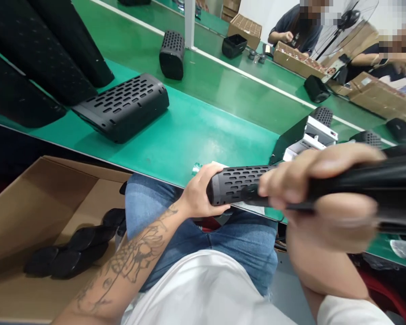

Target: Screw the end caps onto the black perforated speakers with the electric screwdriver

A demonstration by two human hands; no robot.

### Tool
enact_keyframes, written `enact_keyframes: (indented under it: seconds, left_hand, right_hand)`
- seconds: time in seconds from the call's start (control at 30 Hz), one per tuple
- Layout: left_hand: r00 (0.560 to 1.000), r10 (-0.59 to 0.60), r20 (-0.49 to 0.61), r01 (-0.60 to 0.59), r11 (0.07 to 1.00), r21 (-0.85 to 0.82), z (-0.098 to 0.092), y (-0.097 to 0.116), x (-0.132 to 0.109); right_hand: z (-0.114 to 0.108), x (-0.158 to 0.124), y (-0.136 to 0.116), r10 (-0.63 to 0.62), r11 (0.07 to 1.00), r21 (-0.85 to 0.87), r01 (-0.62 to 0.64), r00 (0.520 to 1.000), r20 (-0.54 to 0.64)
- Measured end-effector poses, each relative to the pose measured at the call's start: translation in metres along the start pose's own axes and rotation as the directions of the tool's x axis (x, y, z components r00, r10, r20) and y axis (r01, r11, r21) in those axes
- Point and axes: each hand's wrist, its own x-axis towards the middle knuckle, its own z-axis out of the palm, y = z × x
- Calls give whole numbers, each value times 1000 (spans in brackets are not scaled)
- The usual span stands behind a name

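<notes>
My left hand (pixel 203 192) is wrapped around the end of a black perforated housing (pixel 237 180), which lies at the near edge of the green table, above my lap. In my right hand (pixel 325 194) is a long, dark, blurred tool (pixel 365 180); its narrower end reaches left across the housing, and its exact kind cannot be made out. Whether that end touches the housing is unclear. Partly covered by the housing, a pale sheet (pixel 253 206) lies on the table edge. Beyond my right hand is a white-and-grey bracket-like part (pixel 311 137) beside another black housing.
More perforated housings stand on the table, one at left (pixel 125 106) and one farther back (pixel 172 54). Large black pieces (pixel 47 49) lean at upper left. A cardboard box (pixel 16 198) with black parts sits left of my legs. Two people work across the table near cartons (pixel 297 61).
</notes>
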Motion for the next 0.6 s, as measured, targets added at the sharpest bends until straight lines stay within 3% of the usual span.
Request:
enact_keyframes:
  seconds: [0.07,0.17,0.23,0.33,0.4,0.5,0.53,0.6]
  left_hand:
    - [988,-2,-156,23,990,136,13,14,-18]
    - [950,-36,-309,118,960,252,34,41,-56]
    - [959,22,-284,57,963,265,47,54,-78]
    - [975,203,-92,-179,959,221,56,66,-87]
    - [941,338,22,-336,924,183,51,70,-67]
    - [872,462,164,-489,845,217,29,75,-4]
    - [850,435,297,-505,832,229,20,75,21]
    - [760,325,563,-525,818,235,4,72,71]
  right_hand:
    - [-29,11,-7,-89,992,-106,66,968,-234]
    - [-95,27,4,-264,925,-372,78,835,-482]
    - [-142,33,22,-359,860,-507,63,779,-514]
    - [-194,32,48,-331,853,-522,-1,773,-541]
    - [-210,27,59,-289,870,-492,-22,786,-547]
    - [-211,17,66,-243,883,-467,-42,811,-533]
    - [-207,15,65,-232,886,-461,-47,816,-530]
    - [-200,12,58,-227,892,-451,-46,815,-533]
